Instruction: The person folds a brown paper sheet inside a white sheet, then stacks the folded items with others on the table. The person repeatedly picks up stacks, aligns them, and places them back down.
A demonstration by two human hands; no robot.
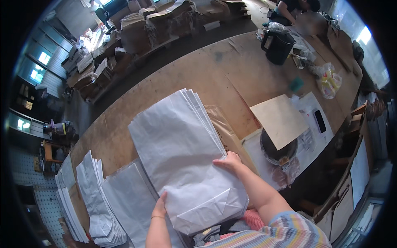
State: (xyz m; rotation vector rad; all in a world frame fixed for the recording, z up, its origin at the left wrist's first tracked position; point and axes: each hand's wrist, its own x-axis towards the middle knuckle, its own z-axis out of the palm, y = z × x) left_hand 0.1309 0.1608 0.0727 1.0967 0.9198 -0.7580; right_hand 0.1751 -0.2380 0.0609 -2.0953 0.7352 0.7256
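Note:
A stack of white paper bags [178,140], flat and with folded bottoms toward me, lies at a slant at the table's near edge. My right hand [230,161] grips its right edge, thumb on top and the other fingers partly hidden. At the lower left edge, my left hand [160,204] closes on the stack; most of its fingers are out of sight. Just left of it rests another white bag pile [130,198], partly covered by the held stack. Brown wrapping [219,120] shows beyond the right edge.
More white bag stacks [94,198] line the left of the wooden table [165,78]. At right are a dark round pot [269,151] under a tan board [279,120], a phone [320,121], a plastic bag [329,82] and a black pitcher [279,48]. Another person [285,10] sits beyond.

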